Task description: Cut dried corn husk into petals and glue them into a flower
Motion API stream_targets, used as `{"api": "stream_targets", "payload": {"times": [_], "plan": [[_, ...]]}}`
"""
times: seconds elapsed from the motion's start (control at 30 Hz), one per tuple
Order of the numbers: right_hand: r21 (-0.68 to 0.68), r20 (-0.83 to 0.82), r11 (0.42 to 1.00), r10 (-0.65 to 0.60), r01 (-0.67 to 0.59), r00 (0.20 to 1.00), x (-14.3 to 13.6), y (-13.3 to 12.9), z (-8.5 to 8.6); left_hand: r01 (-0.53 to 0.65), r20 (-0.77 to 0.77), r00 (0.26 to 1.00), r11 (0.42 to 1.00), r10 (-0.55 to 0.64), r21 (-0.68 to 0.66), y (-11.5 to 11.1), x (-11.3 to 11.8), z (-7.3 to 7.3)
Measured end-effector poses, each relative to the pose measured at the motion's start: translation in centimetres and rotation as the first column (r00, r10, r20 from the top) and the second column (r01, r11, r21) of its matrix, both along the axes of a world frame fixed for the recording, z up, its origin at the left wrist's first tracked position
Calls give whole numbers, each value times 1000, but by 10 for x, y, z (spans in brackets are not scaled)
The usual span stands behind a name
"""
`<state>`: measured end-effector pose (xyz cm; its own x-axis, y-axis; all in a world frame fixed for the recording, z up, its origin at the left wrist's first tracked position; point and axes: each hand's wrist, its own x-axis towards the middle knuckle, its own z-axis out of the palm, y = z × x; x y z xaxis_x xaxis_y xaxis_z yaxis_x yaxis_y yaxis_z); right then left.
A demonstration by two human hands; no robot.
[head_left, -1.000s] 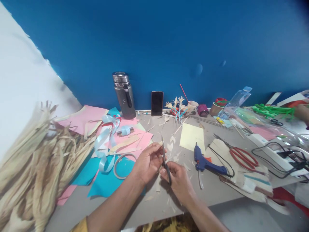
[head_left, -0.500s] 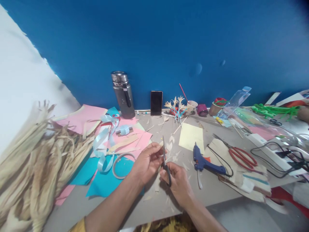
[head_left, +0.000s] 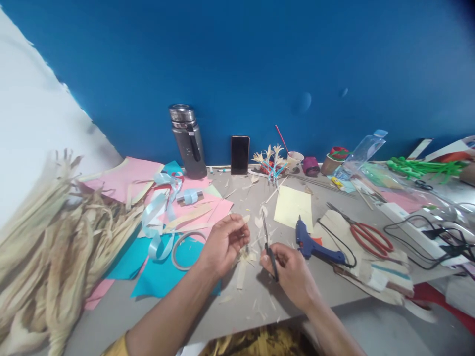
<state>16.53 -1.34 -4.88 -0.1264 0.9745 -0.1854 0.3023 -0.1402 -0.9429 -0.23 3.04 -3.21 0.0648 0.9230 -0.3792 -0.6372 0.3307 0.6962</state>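
Observation:
My left hand (head_left: 227, 242) is closed in a pinch on a small pale piece of corn husk (head_left: 246, 218), of which only the tip shows past my fingers. In my right hand (head_left: 291, 269) is a pair of dark-handled scissors (head_left: 264, 222), blades pointing up and away from me. The scissors stand a little to the right of the husk piece, apart from it. Pale husk scraps (head_left: 243, 272) lie on the grey table (head_left: 237, 316) under and between my hands. A big bundle of dry corn husks (head_left: 67, 252) lies at the left.
Right of my hands lie a blue glue gun (head_left: 315, 247), a yellow paper (head_left: 294, 205) and red-handled scissors (head_left: 371, 240). A flask (head_left: 188, 146) and a phone (head_left: 240, 155) stand against the wall. Tape (head_left: 176, 252) and coloured paper (head_left: 159, 284) lie at left; a power strip (head_left: 419, 230) at far right.
My right hand has moved right and slightly down with the scissors, away from my left hand. My left hand still pinches the husk piece, a little higher.

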Motion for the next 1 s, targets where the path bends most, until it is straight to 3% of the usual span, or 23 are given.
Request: {"api": "stream_targets", "payload": {"times": [0.27, 0.5, 1.0], "plan": [[-23, -45, 994, 108, -109, 993, -4, -4, -1, 61, -15, 998, 996, -60, 59, -2, 1, -1], [-52, -60, 997, 57, -60, 997, -7, -3, -14, 96, -28, 995, 995, -95, 33, -2, 1, 1], [-100, -116, 995, 1, -13, 993, -14, -5, -2, 142, -14, 990, 990, -142, 9, -4, 0, 3]]}}
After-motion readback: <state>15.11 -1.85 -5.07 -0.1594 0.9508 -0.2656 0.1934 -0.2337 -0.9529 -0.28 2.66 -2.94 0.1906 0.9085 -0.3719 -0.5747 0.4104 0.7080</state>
